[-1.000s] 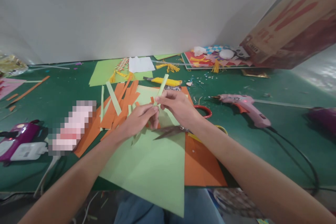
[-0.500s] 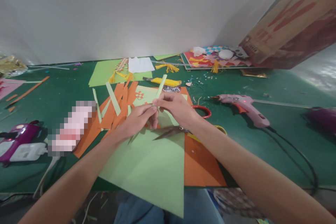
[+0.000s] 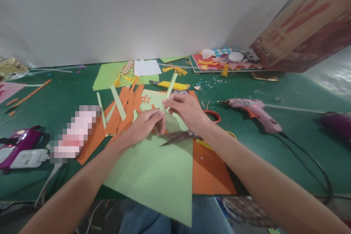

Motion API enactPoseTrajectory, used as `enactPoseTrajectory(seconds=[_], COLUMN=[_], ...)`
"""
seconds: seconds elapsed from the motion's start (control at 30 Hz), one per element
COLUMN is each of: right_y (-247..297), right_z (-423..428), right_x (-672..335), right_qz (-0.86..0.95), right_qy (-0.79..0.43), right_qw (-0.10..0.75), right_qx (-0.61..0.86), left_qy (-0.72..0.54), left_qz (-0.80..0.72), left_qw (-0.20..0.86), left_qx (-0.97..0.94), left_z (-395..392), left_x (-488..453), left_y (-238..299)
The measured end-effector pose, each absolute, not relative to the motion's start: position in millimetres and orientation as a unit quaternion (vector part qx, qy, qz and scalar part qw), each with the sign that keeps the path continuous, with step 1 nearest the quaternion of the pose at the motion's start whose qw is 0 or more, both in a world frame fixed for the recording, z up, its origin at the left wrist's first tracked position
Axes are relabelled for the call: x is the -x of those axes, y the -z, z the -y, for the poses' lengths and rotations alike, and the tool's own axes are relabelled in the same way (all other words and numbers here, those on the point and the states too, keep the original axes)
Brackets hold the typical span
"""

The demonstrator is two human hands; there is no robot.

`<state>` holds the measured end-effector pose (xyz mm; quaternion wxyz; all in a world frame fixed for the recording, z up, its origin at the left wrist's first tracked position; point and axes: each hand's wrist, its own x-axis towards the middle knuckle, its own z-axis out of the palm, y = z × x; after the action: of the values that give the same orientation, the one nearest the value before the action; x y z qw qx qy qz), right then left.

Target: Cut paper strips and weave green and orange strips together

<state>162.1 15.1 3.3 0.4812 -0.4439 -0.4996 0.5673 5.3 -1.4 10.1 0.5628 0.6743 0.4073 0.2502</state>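
A narrow light-green paper strip [image 3: 171, 86] points up and away from me, pinched in the closed fingers of my right hand [image 3: 185, 109]. My left hand [image 3: 146, 122] is closed too, its thumb and fingertips at the lower end of the strip, where the exact grip is hidden. Below both hands lies a light-green paper sheet [image 3: 161, 168] that overhangs the table's front edge. Scissors [image 3: 178, 137] with a red and a yellow handle loop rest partly on it, under my right wrist. A small orange-and-green woven paper piece [image 3: 146, 99] is just beyond my left hand.
Orange strips [image 3: 128, 106] and green strips are heaped left of my hands. A yellow box cutter [image 3: 174, 85] lies behind them. On the right sits a pink glue gun [image 3: 255, 111] with its cord trailing forward. A paper bag [image 3: 304, 25] stands back right; a power adapter [image 3: 22, 150] is left.
My right hand has shifted slightly right, and the green strip has moved up and right with it. My left hand has stayed almost in place.
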Motion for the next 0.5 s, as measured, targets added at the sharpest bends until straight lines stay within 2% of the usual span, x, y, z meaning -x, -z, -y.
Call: enactPoseTrajectory(seconds=[0.17,0.5], right_y=[-6.6,-2.5], right_z=[-13.2,-16.6], right_x=[-162.5,-164.3], right_qz=[0.536,0.511], right_qy=[-0.584,-0.551], right_qw=[0.445,0.509], right_qx=[0.416,0.421], left_qy=[-0.270,-0.266], left_qz=[-0.411,-0.401], left_qw=[0.566,0.564], left_qx=[-0.662,-0.671], left_z=[1.5,0.5], left_x=[-7.7,-6.8], left_y=[-11.7,-10.5])
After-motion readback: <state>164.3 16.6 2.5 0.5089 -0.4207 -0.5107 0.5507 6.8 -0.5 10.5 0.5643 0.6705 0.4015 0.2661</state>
